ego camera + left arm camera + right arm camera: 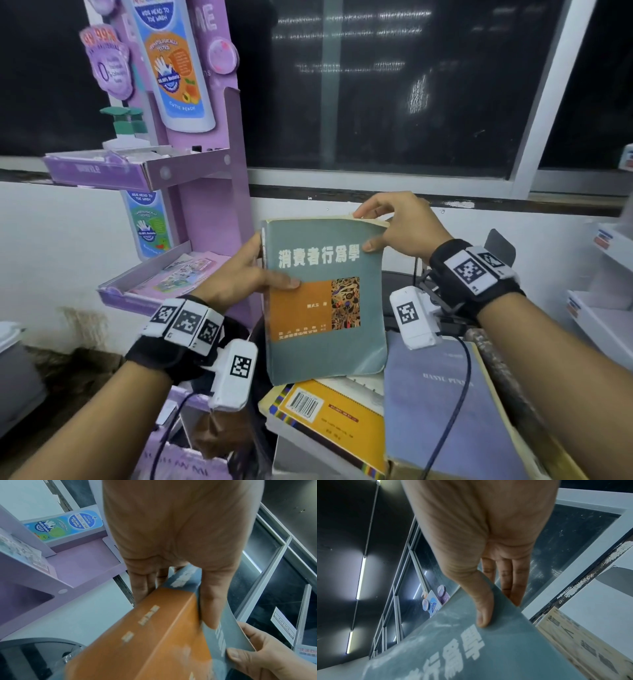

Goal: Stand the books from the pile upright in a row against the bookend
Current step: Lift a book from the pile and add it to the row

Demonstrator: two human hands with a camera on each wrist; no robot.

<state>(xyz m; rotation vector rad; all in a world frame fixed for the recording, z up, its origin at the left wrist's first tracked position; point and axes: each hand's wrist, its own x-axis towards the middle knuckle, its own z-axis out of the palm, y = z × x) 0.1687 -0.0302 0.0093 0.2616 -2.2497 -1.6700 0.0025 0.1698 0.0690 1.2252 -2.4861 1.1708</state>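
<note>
Both hands have the grey-green book (325,301) lifted upright above the pile (376,421). The left hand (239,277) grips the spine edge, thumb across the cover; the right hand (400,226) pinches the top corner, where the soft cover bows and pulls off the pages. It looks a thick, floppy paperback, so it is best held by the spine. I can't pick out the bookend.

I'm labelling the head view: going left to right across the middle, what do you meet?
Purple display stand → left hand → grey-green book held up by both hands → right hand → white shelving at the edge.
</note>
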